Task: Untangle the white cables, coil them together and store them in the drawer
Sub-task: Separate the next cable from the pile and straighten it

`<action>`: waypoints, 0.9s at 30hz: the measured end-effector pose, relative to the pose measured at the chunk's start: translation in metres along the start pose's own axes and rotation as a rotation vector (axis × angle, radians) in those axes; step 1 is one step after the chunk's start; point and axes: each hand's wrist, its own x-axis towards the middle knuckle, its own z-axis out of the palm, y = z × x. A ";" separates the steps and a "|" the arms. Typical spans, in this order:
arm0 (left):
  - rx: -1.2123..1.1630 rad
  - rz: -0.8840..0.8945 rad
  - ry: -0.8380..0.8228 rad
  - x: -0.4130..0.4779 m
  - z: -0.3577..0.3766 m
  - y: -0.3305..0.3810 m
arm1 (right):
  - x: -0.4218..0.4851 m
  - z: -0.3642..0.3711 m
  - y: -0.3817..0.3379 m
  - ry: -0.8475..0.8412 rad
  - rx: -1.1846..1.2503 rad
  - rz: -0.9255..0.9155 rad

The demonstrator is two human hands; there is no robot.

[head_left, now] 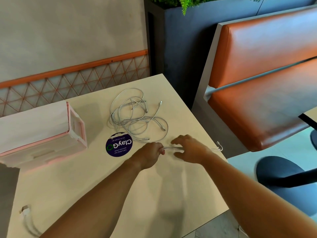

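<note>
A tangle of white cables (pixel 135 115) lies on the cream table (pixel 154 189), beyond my hands. My left hand (pixel 151 154) grips a stretch of white cable (pixel 171 148) that runs across to my right hand (pixel 187 149). My right hand's fingers are spread and curled over that cable; whether they hold it is unclear. The cable's far end with a plug (pixel 218 146) sticks out past my right wrist near the table's right edge. The pink and white drawer box (pixel 41 131) stands at the table's left.
A round purple "ClayGo" sticker (pixel 118 145) lies just left of my hands. Another white cable with a plug (pixel 25 212) rests at the near left corner. An orange bench seat (pixel 260 86) stands to the right, a dark planter (pixel 173 40) behind.
</note>
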 end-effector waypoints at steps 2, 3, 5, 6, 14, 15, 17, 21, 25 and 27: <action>-0.033 0.005 0.024 -0.002 -0.001 0.001 | 0.009 0.005 -0.022 -0.055 0.092 -0.042; -0.052 -0.002 0.043 -0.002 0.000 0.000 | 0.012 0.007 -0.029 -0.070 0.123 -0.038; -0.087 -0.027 0.102 -0.006 0.000 -0.004 | 0.015 0.012 -0.036 -0.075 0.132 -0.017; -0.064 -0.013 0.155 -0.009 0.001 -0.007 | 0.015 0.014 -0.036 -0.071 0.127 -0.005; -0.489 -0.128 0.138 -0.046 0.025 0.004 | 0.011 0.013 -0.039 -0.030 0.179 0.042; -0.646 -0.269 0.088 -0.047 0.029 0.002 | 0.010 0.011 -0.041 -0.024 0.182 0.041; -1.021 -0.475 0.084 -0.046 0.033 -0.006 | 0.009 0.006 -0.043 -0.013 0.196 0.032; -1.720 -0.632 0.477 -0.044 0.028 -0.032 | 0.009 0.004 -0.036 -0.018 0.221 0.014; -1.760 -0.576 0.636 -0.051 0.017 -0.059 | 0.008 0.009 -0.027 -0.077 0.176 0.024; -1.736 -0.546 0.623 -0.057 0.015 -0.061 | 0.009 0.013 -0.023 -0.089 0.179 0.058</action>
